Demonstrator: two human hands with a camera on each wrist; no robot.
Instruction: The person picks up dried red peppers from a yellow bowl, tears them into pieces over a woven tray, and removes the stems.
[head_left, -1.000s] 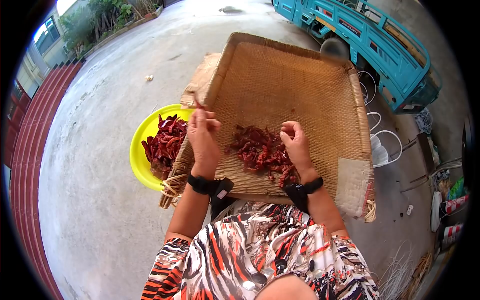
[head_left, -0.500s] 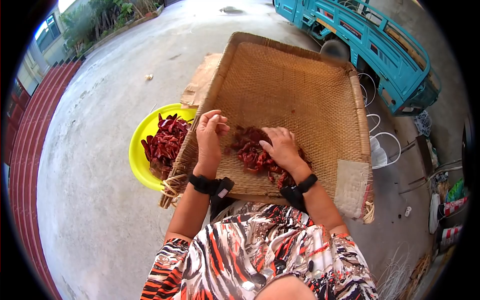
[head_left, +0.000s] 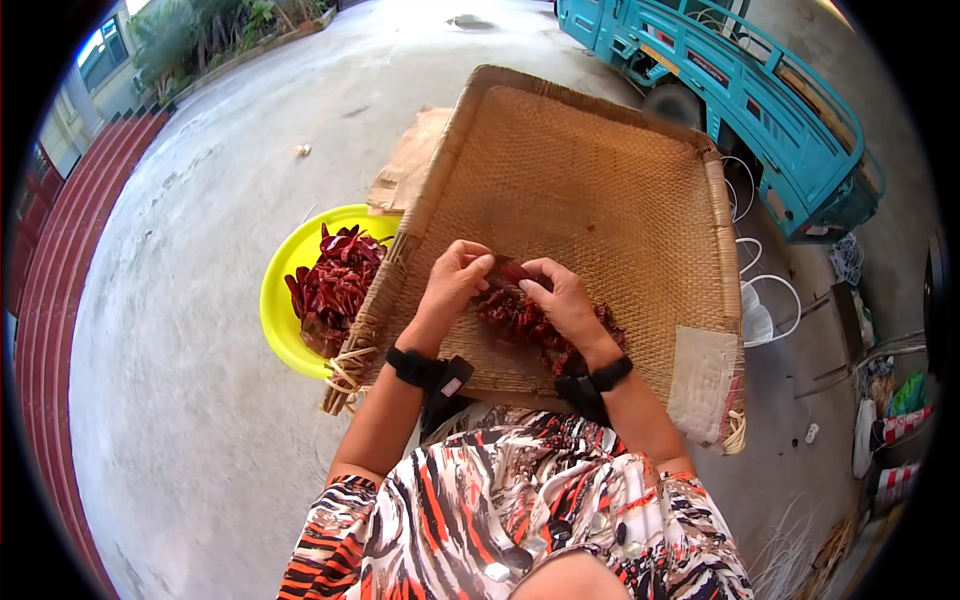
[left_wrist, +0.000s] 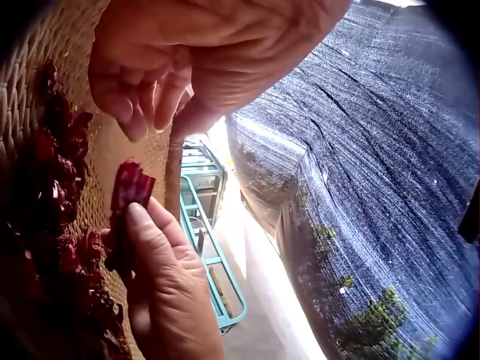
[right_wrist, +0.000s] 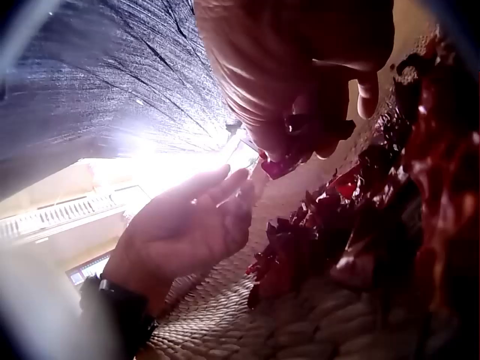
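My right hand point(head_left: 565, 305) pinches a dark red dried chili point(left_wrist: 133, 184) between thumb and fingers, with its broken-looking end pointing at my left hand in the left wrist view. Just across from it, my left hand point(head_left: 452, 285) has loosely bent fingers, and nothing shows between its fingertips. Both hands are over a woven tray point(head_left: 600, 170). Beneath them lies a heap of dried red chilies point(head_left: 520, 325), partly hidden by the right hand. Left of the tray, a yellow basin point(head_left: 275, 310) holds more dried chilies point(head_left: 335, 275), glossier and more whole.
The tray's near left corner overlaps the basin's edge in the head view. A sheet of cardboard point(head_left: 410, 160) sticks out behind its left side. Farther right are a white bucket point(head_left: 757, 315) and a blue cargo vehicle point(head_left: 720, 80). Concrete ground point(head_left: 190, 330) stretches left.
My left hand first held a chili near the basin's side, then was without it, and has moved right over the heap. My right hand went into the heap and now pinches a chili.
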